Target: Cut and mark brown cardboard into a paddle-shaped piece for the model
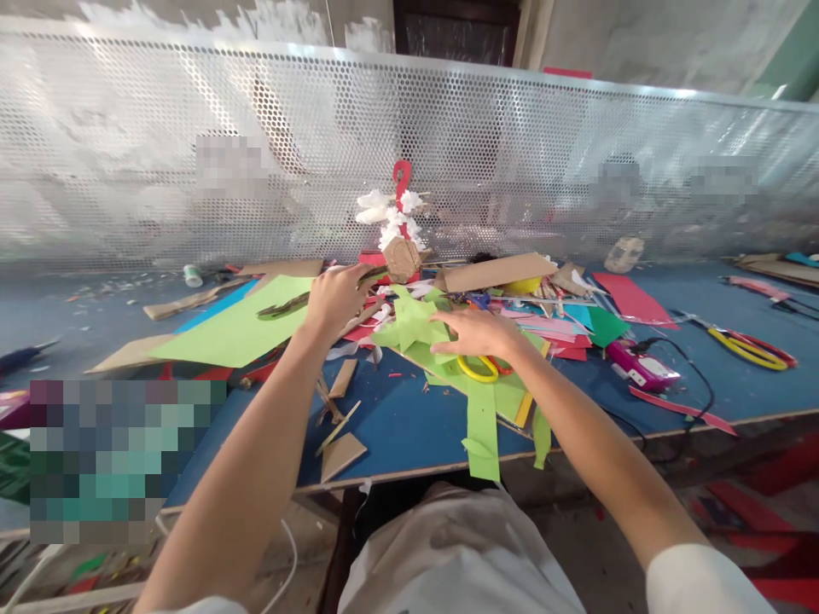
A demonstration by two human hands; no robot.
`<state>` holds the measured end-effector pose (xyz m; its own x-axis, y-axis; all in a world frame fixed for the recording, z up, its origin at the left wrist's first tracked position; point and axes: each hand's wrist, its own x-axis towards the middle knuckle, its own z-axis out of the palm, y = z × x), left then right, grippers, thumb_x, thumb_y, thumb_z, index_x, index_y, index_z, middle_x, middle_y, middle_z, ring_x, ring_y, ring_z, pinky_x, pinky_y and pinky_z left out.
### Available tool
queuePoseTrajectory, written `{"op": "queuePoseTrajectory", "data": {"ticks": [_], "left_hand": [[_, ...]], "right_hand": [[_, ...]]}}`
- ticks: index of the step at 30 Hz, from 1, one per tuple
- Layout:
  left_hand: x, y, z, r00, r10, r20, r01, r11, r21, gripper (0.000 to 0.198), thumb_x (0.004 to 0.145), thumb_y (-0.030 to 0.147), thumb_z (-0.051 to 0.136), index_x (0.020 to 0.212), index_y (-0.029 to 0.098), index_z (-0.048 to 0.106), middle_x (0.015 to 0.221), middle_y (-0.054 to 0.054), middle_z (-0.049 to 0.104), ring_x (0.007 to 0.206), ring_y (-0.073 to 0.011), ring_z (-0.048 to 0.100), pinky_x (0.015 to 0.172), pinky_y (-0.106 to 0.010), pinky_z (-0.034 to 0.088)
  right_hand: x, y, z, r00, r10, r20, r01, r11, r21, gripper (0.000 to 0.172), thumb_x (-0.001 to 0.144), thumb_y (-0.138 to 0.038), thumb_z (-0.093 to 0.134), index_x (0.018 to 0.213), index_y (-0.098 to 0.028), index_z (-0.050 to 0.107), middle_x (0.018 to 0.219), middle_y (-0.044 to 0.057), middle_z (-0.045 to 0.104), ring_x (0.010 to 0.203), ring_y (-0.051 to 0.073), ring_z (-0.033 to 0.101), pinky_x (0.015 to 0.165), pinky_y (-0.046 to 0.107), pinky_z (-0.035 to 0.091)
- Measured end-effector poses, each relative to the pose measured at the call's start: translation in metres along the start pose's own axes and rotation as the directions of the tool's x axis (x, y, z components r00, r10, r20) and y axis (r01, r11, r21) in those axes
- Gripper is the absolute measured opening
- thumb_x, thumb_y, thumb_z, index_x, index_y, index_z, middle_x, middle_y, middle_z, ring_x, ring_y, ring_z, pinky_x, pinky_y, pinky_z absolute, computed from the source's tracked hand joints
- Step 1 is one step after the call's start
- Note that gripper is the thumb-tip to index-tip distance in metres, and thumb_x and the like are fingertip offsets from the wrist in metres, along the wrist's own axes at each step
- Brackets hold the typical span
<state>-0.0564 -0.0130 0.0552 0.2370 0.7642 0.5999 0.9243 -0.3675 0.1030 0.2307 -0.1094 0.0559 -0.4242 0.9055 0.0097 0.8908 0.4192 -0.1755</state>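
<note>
My left hand [336, 298] is closed around a thin brown and green cardboard strip [281, 305], held over the blue table [409, 426]. The strip runs from above the large green sheet [230, 337] towards a small cardboard model [401, 254] topped with white paper flowers and a red hook. My right hand [477, 333] lies flat with fingers stretched out on a heap of green paper scraps [413, 328]. Yellow-handled scissors [479, 369] lie just under its wrist, partly hidden.
A perforated metal screen [512, 153] closes off the far side of the table. Cardboard offcuts [339, 452] lie near the front edge. To the right are coloured paper sheets [630, 298], a pink glue gun [640, 367] with a black cord, and more scissors [752, 350].
</note>
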Motion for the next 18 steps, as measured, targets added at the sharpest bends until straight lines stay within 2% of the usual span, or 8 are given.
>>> {"op": "queuePoseTrajectory", "data": {"ticks": [2, 4, 5, 7, 9, 11, 15, 18], "left_hand": [[0.000, 0.001, -0.001, 1.000, 0.002, -0.001, -0.002, 1.000, 0.007, 0.043, 0.102, 0.041, 0.055, 0.137, 0.032, 0.077, 0.123, -0.011, 0.083, 0.109, -0.0335, 0.078, 0.092, -0.041, 0.059], [-0.001, 0.003, -0.001, 1.000, 0.004, 0.005, -0.004, 1.000, 0.008, 0.043, 0.102, 0.042, 0.055, 0.138, 0.031, 0.077, 0.124, -0.011, 0.083, 0.110, -0.0333, 0.078, 0.092, -0.040, 0.059], [-0.001, 0.004, -0.002, 1.000, 0.006, 0.011, -0.007, 1.000, 0.008, 0.043, 0.102, 0.042, 0.055, 0.138, 0.031, 0.077, 0.125, -0.011, 0.083, 0.111, -0.0335, 0.078, 0.092, -0.040, 0.059], [-0.002, 0.006, -0.003, 1.000, 0.016, 0.021, -0.016, 1.000, 0.005, 0.043, 0.102, 0.040, 0.055, 0.138, 0.031, 0.077, 0.125, -0.011, 0.083, 0.111, -0.0334, 0.078, 0.092, -0.040, 0.059], [-0.002, 0.008, -0.004, 0.999, 0.027, 0.024, -0.027, 1.000, 0.000, 0.042, 0.103, 0.038, 0.054, 0.137, 0.031, 0.078, 0.125, -0.011, 0.083, 0.109, -0.0328, 0.078, 0.091, -0.040, 0.059], [-0.003, 0.009, -0.004, 0.999, 0.031, 0.019, -0.031, 0.999, -0.005, 0.042, 0.103, 0.038, 0.054, 0.136, 0.031, 0.078, 0.124, -0.011, 0.083, 0.108, -0.0328, 0.078, 0.091, -0.041, 0.058], [-0.003, 0.008, -0.004, 0.999, 0.023, 0.024, -0.022, 1.000, -0.004, 0.042, 0.101, 0.038, 0.057, 0.138, 0.032, 0.077, 0.125, -0.011, 0.083, 0.109, -0.0338, 0.079, 0.090, -0.041, 0.058], [-0.003, 0.007, -0.003, 0.999, 0.032, 0.029, -0.032, 0.999, -0.001, 0.042, 0.102, 0.039, 0.057, 0.138, 0.032, 0.077, 0.126, -0.011, 0.083, 0.110, -0.0342, 0.079, 0.091, -0.041, 0.058]], "right_hand": [[-0.001, 0.012, -0.005, 0.998, 0.015, -0.065, -0.009, 0.996, 0.089, 0.049, 0.109, -0.054, 0.052, 0.150, -0.029, 0.061, 0.116, 0.008, 0.082, 0.093, 0.025, 0.074, 0.077, 0.035, 0.048], [-0.005, 0.030, -0.012, 0.980, 0.088, -0.177, -0.075, 0.994, 0.077, 0.038, 0.106, -0.045, 0.059, 0.137, -0.026, 0.066, 0.108, 0.007, 0.082, 0.089, 0.023, 0.072, 0.074, 0.033, 0.044], [-0.009, 0.039, -0.016, 0.978, 0.122, -0.170, -0.117, 0.992, 0.039, 0.037, 0.100, -0.048, 0.068, 0.130, -0.025, 0.068, 0.105, 0.006, 0.081, 0.088, 0.023, 0.071, 0.072, 0.033, 0.042], [-0.016, 0.055, -0.022, 0.983, 0.185, -0.009, -0.185, 0.983, -0.008, 0.046, 0.088, -0.058, 0.080, 0.118, -0.024, 0.070, 0.101, 0.006, 0.080, 0.082, 0.023, 0.070, 0.066, 0.032, 0.040], [-0.021, 0.064, -0.027, 0.970, 0.205, 0.128, -0.204, 0.979, -0.023, 0.040, 0.084, -0.054, 0.084, 0.107, -0.024, 0.072, 0.098, 0.005, 0.079, 0.080, 0.022, 0.070, 0.065, 0.031, 0.040], [-0.024, 0.067, -0.029, 0.957, 0.214, 0.198, -0.213, 0.977, -0.026, 0.027, 0.087, -0.046, 0.082, 0.100, -0.023, 0.074, 0.095, 0.004, 0.080, 0.078, 0.021, 0.071, 0.065, 0.030, 0.042], [-0.025, 0.063, -0.031, 0.951, 0.255, 0.173, -0.249, 0.967, -0.058, 0.006, 0.086, -0.025, 0.080, 0.090, -0.024, 0.077, 0.090, 0.003, 0.082, 0.077, 0.021, 0.072, 0.064, 0.029, 0.042], [-0.025, 0.062, -0.033, 0.952, 0.285, 0.114, -0.272, 0.955, -0.119, 0.011, 0.082, -0.013, 0.074, 0.078, -0.023, 0.076, 0.085, 0.003, 0.081, 0.076, 0.022, 0.072, 0.064, 0.030, 0.040]]}}
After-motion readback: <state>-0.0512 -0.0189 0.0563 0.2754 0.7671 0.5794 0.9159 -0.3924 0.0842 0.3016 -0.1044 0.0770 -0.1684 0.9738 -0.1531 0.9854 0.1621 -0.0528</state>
